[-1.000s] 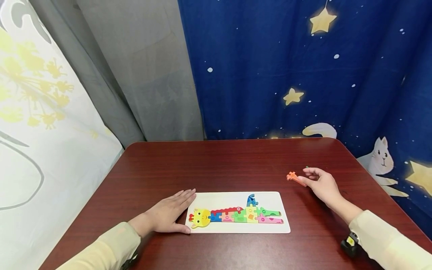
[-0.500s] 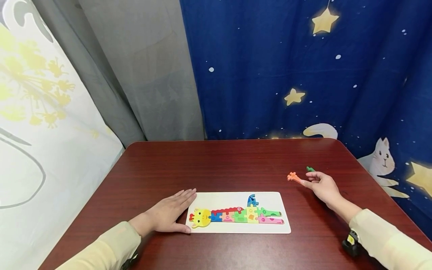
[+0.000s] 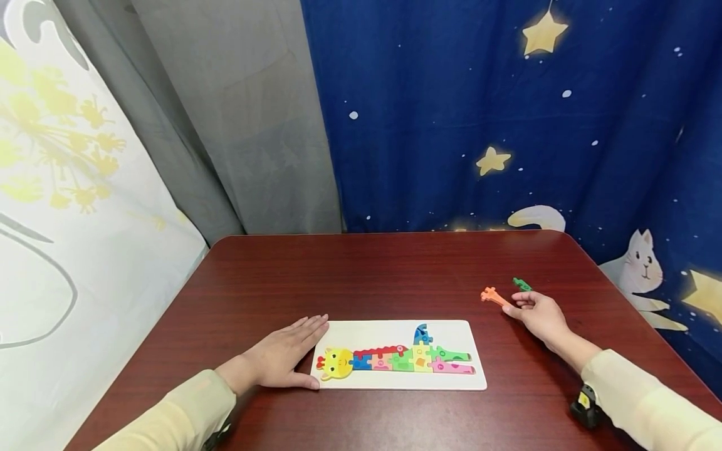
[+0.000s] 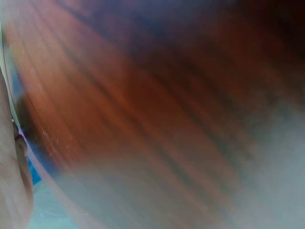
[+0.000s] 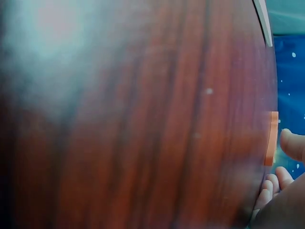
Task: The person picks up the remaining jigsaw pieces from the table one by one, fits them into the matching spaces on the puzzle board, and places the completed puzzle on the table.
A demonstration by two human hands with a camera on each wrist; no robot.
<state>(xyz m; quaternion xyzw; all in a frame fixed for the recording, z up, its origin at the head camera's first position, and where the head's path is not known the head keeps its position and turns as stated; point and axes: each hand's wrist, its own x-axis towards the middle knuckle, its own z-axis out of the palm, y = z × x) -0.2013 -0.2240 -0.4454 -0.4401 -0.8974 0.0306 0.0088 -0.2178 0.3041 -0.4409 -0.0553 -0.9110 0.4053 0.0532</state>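
Observation:
My left hand (image 3: 284, 355) lies with straight fingers over the left end of a white puzzle board (image 3: 395, 334). On the board a giraffe puzzle (image 3: 389, 360) lies on its side, yellow head at the left, with coloured interlocking pieces along its body. A blue piece (image 3: 421, 334) juts up from it. My right hand (image 3: 541, 316) is beside an orange puzzle piece (image 3: 494, 296) on the table. The right wrist view shows the thumb (image 5: 293, 143) a little apart from the orange piece (image 5: 271, 138). Just beyond the fingers lies a green puzzle piece (image 3: 521, 284).
All of this is on a dark red-brown wooden table (image 3: 361, 275). Behind it hang a grey curtain (image 3: 242, 125) and a blue curtain (image 3: 417, 125) with stars. White patterned cloth (image 3: 84, 250) hangs at the left. The left wrist view is mostly blurred tabletop.
My right hand has drawn slightly down and away from the orange piece, which now lies on the table. The green piece has come into view beyond the fingers. My left hand has stayed put.

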